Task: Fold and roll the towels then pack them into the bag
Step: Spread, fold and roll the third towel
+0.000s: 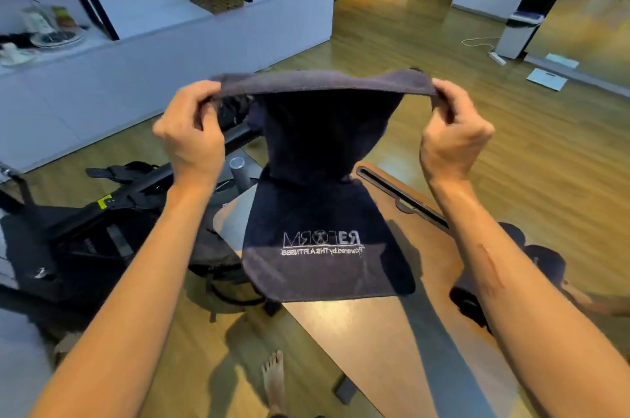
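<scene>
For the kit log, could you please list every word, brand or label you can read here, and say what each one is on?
"REFORM", mirrored, embroidered on the dark towel.
"Powered by THEA FITNESS", mirrored, beneath it on the same towel.
Yellow tag on the black bag: unreadable.
White mark lower on the bag: too blurred.

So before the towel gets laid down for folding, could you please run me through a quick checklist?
1. Left hand grips a top corner of the towel: ok.
2. Right hand grips the other corner: ok.
3. Top edge taut: not ok, it sags a little.
4. Lower end on the table: ok.
5. Bag open: cannot tell.
</scene>
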